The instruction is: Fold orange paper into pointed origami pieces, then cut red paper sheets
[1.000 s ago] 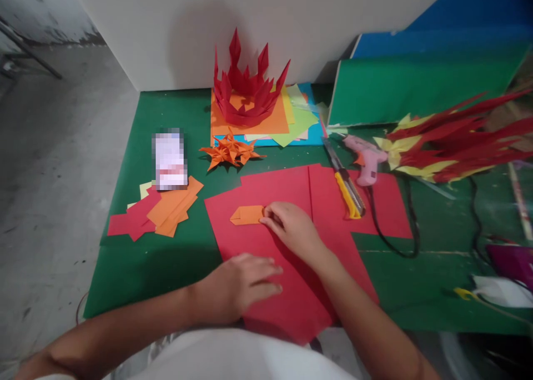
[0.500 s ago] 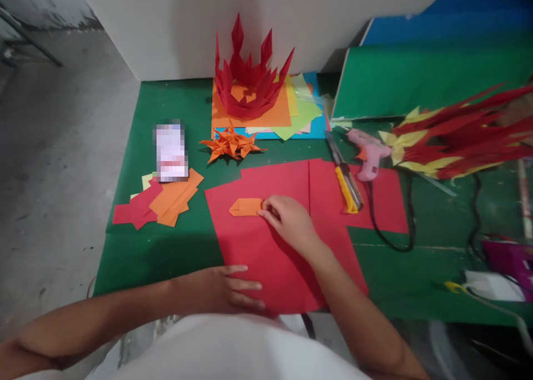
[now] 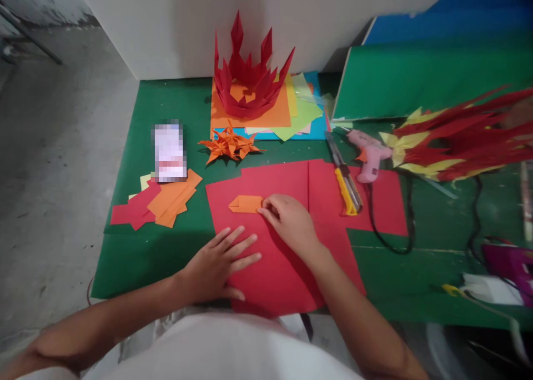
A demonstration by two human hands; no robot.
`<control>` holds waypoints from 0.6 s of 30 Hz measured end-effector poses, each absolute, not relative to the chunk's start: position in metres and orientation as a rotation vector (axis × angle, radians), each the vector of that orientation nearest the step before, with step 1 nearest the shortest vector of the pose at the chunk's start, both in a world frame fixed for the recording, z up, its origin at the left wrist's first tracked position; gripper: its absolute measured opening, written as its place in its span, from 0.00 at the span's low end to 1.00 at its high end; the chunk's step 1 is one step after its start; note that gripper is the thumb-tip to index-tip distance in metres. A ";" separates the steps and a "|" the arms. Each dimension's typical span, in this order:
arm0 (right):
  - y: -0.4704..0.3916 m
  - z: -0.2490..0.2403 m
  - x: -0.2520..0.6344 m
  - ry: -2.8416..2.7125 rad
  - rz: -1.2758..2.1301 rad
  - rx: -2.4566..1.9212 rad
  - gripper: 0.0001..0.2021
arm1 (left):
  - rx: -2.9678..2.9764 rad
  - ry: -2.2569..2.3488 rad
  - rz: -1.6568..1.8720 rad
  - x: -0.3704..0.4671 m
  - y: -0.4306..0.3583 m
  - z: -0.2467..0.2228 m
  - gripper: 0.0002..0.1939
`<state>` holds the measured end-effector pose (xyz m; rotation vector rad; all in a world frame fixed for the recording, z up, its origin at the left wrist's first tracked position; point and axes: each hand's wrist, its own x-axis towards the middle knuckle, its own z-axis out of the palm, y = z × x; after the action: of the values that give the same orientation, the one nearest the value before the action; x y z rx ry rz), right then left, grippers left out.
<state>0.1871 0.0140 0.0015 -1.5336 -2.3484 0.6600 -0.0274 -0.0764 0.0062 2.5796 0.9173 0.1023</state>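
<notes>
Near the back-left corner of a large flat red paper sheet, which reaches the green table's front edge, head view: small orange paper strip, left end pointed. Right hand pinches its right end. Left hand spread wide, nothing seen held; contact unclear. Step, judged: folding. Next move probably calls for steadying the strip, then creasing.

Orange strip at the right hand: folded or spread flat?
Folded, at least at one end: the orange strip tapers to a point, flap edges showing.
</notes>
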 end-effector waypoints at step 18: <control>0.017 0.002 0.180 -2.238 0.628 -1.620 0.11 | 2.725 0.530 0.210 -0.014 -0.093 -0.001 0.21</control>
<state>0.1796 0.0171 0.0017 -1.6197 -2.2380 0.6282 -0.0143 -0.0926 -0.0008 2.7247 0.5301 0.2097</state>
